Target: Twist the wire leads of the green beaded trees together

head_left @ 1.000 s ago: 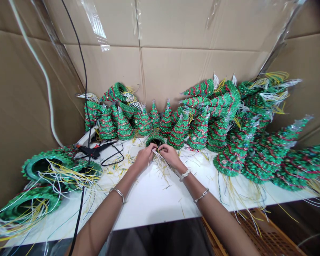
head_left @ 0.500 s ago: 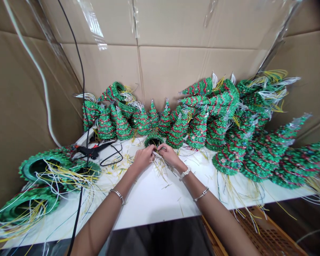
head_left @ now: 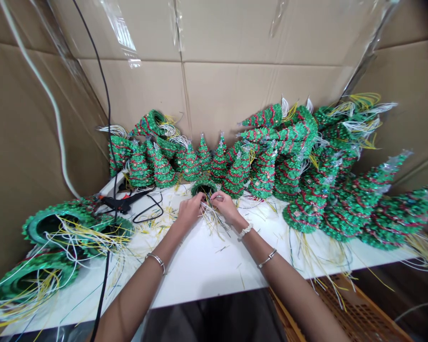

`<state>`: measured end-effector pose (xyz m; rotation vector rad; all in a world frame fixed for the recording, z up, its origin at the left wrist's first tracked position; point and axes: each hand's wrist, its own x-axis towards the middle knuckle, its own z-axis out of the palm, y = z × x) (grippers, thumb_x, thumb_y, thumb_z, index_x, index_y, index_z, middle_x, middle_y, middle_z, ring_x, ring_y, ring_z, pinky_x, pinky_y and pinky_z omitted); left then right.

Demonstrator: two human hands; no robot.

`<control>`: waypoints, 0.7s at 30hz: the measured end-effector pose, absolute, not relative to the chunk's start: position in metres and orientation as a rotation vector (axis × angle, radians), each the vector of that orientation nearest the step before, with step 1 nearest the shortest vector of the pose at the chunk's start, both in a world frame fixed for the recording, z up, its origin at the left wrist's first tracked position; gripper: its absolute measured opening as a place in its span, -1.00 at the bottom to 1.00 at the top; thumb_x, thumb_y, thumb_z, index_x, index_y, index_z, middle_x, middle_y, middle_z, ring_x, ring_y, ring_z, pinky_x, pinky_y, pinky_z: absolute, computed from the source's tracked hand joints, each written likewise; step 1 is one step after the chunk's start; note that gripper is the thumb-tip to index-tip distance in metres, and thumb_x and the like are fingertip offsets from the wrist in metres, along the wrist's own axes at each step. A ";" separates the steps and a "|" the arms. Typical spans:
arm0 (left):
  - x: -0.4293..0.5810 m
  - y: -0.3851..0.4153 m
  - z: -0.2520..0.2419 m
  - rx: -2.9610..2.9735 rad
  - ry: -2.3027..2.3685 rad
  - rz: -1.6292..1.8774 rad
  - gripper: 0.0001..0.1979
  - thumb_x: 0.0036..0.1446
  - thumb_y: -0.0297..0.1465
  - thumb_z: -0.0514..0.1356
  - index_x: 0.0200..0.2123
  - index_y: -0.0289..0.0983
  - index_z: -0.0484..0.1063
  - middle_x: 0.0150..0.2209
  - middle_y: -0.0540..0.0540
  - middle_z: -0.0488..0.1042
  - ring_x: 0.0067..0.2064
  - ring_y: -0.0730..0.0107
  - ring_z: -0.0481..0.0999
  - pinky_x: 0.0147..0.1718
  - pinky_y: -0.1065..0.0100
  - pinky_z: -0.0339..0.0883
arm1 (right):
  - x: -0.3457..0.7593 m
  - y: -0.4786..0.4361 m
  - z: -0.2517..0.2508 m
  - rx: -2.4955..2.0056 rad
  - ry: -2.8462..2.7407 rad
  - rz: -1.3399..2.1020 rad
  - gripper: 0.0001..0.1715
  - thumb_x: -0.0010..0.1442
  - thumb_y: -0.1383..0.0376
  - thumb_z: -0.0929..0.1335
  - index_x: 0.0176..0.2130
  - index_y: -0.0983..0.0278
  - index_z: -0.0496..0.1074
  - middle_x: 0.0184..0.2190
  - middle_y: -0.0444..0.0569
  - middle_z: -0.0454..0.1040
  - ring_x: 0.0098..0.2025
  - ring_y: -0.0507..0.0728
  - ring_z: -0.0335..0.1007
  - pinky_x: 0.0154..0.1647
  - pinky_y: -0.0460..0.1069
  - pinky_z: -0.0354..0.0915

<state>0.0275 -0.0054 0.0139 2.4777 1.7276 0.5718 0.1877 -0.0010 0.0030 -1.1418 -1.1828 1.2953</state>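
Note:
A small green Christmas tree (head_left: 204, 184) lies on its side, its hollow base facing me. White and yellow wires (head_left: 211, 214) spill from that opening onto the table. At the left edge of the opening, my left hand (head_left: 190, 210) is closed on some of the wires. My right hand (head_left: 224, 205) pinches wires at the right edge, its thumb and forefinger close to the left fingertips. Which strands each hand grips is too small to tell.
Decorated trees (head_left: 264, 171) stand and lie along the cardboard wall (head_left: 217, 90). Large hollow trees (head_left: 50, 223) trail wires at left, near a black glue gun (head_left: 123, 203) and hanging cord. Wire scraps litter the white table (head_left: 199, 270). An orange crate (head_left: 349, 304) sits below right.
My fingers have shifted slightly apart at the tree's opening, both still at the wires. The whole view has moved a little; the surrounding trees look unchanged.

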 end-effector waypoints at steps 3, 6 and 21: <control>0.028 -0.004 0.012 2.439 1.771 0.609 -0.75 0.30 -0.32 0.13 0.02 -0.20 0.39 -0.15 -0.12 0.62 -0.18 0.18 0.60 -0.33 0.31 0.24 | 0.186 -0.001 0.001 -1.127 -1.165 1.337 -0.69 -0.12 0.21 0.44 -0.34 0.21 0.33 -0.64 -0.27 0.34 -0.67 -0.04 0.06 -0.66 -0.11 -0.11; 0.028 -0.002 0.007 2.417 1.816 0.667 -0.78 0.29 -0.30 0.15 -0.04 -0.21 0.43 -0.24 -0.13 0.62 -0.26 0.19 0.59 -0.35 0.31 0.22 | 0.184 -0.002 0.001 -1.109 -1.166 1.339 -0.65 -0.13 0.18 0.46 -0.33 0.21 0.32 -0.63 -0.26 0.37 -0.66 -0.04 0.07 -0.65 -0.11 -0.10; 0.022 -0.001 0.005 2.584 1.716 0.719 -0.76 0.33 -0.30 0.10 -0.11 -0.17 0.55 -0.16 -0.13 0.61 -0.23 0.23 0.56 -0.39 0.33 0.16 | 0.182 -0.002 -0.006 -1.102 -1.249 1.228 -0.67 -0.09 0.18 0.42 -0.31 0.21 0.30 -0.65 -0.30 0.29 -0.64 -0.04 0.04 -0.63 -0.13 -0.08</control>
